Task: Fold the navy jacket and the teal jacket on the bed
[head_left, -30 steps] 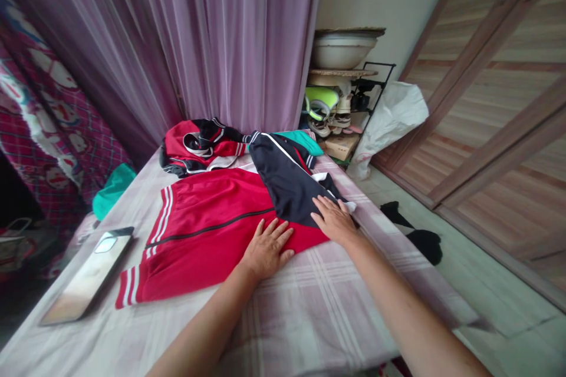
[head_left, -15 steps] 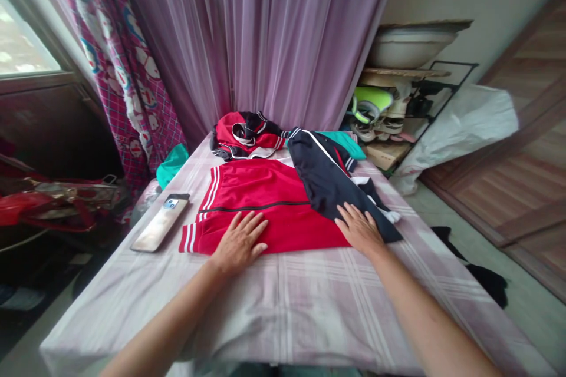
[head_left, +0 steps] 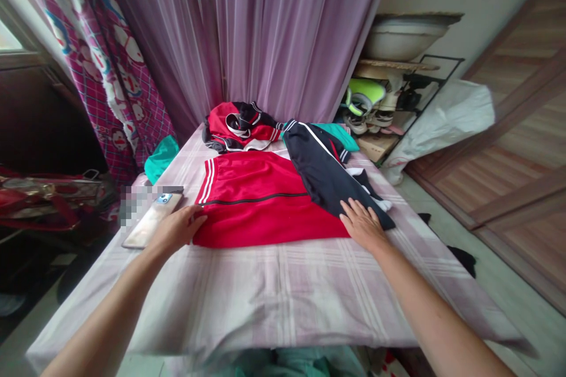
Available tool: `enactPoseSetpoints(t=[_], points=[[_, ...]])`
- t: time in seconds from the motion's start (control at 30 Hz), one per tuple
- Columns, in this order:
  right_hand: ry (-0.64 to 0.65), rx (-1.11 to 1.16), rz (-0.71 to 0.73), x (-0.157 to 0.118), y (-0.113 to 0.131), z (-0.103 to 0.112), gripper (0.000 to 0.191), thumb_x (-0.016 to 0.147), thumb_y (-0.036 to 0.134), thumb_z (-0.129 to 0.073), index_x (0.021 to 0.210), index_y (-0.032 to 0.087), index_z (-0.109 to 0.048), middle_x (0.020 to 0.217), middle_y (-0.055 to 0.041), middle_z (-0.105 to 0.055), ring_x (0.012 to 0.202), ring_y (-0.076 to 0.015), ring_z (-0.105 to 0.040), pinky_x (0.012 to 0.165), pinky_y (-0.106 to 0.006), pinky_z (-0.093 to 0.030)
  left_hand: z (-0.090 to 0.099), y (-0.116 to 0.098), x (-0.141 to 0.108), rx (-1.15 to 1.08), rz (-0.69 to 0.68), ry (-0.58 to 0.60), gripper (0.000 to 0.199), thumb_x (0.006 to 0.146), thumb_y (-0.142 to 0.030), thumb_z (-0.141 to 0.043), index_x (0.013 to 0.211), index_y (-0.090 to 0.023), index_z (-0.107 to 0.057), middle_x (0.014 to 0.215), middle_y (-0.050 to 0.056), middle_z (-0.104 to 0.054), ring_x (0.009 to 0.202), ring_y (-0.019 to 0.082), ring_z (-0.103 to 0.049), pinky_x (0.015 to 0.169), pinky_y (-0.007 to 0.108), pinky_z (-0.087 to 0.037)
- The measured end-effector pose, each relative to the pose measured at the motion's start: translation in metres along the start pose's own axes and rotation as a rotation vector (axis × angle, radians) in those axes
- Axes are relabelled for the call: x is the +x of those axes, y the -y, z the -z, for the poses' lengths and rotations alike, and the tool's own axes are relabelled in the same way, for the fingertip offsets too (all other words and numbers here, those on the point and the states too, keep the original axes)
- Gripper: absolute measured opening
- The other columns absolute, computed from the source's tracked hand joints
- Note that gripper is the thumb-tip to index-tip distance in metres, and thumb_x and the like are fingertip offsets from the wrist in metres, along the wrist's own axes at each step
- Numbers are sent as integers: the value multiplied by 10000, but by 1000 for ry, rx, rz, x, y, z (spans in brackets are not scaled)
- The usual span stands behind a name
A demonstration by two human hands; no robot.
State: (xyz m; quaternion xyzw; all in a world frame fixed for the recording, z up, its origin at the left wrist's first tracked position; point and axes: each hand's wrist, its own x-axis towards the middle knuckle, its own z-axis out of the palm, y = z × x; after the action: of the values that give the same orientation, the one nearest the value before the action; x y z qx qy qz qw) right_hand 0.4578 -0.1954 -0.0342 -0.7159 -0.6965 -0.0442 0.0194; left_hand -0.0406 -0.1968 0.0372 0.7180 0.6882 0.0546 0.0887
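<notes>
A red garment (head_left: pixel 265 221) with a black line across it and white-striped cuffs lies flat on the table. My left hand (head_left: pixel 179 228) is at its left edge, over the lower cuff, fingers bent; whether they pinch cloth is hard to make out. On the right, my right hand (head_left: pixel 363 222) rests with spread fingers where the red cloth meets a dark navy sleeve or leg (head_left: pixel 325 165). Behind lies a crumpled red and black garment (head_left: pixel 260 132). A phone (head_left: pixel 150 221) lies beside my left hand, partly behind it.
The table (head_left: pixel 265 294) has a checked cloth. Purple curtains (head_left: pixel 274 29) hang behind it. Teal cloth (head_left: pixel 161 158) is at the left edge, more teal cloth (head_left: pixel 342 134) at the back right. A shoe rack (head_left: pixel 420 123) and white bag (head_left: pixel 442 123) stand right.
My left hand has moved left, from lying flat on the red cloth to the cuff at its left edge. The right hand stays on the cloth. The view has shifted slightly.
</notes>
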Motion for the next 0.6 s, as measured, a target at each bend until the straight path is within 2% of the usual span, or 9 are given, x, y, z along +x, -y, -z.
enactPoseSetpoints(t=[0.2, 0.27, 0.37, 0.47, 0.6], points=[[0, -16, 19, -14, -13, -2, 551, 993, 362, -290, 1504, 222, -441, 1580, -98, -400, 1447, -242, -366, 1176, -489, -277, -2, 3, 9, 22, -10, 135, 400, 868, -487, -436, 1075, -239, -672, 901, 50, -761, 790, 223, -716, 680, 267, -501], [-27, 4, 0, -11, -8, 4, 552, 997, 368, -281, 1503, 214, -441, 1571, -108, -413, 1437, -249, -380, 1168, -500, -287, 1, 7, 13, 37, -15, 173, 367, 851, -466, -477, 1042, -239, -692, 891, 52, -762, 779, 225, -717, 675, 266, -502], [-108, 54, 29, -5, 11, 16, 544, 1005, 373, -274, 1499, 224, -445, 1563, -103, -427, 1433, -252, -381, 1165, -506, -284, 7, 9, 18, 66, -31, 218, 329, 824, -427, -534, 1032, -247, -715, 901, 50, -767, 801, 233, -720, 708, 276, -513], [-158, 94, 131, 0, 38, 24, 542, 1005, 377, -296, 1512, 235, -423, 1585, -89, -394, 1455, -245, -341, 1182, -500, -246, 7, -2, 15, 100, -61, 82, 395, 839, -430, -534, 1151, -249, -696, 1047, 75, -762, 954, 271, -712, 821, 331, -529], [-7, 101, 144, 0, 60, 20, 553, 1002, 399, -307, 1510, 214, -425, 1598, -88, -368, 1465, -237, -325, 1189, -503, -233, -14, -36, -2, 108, -179, -175, 477, 939, -446, -418, 1291, -210, -636, 1326, 112, -663, 1206, 297, -619, 1036, 442, -458]])
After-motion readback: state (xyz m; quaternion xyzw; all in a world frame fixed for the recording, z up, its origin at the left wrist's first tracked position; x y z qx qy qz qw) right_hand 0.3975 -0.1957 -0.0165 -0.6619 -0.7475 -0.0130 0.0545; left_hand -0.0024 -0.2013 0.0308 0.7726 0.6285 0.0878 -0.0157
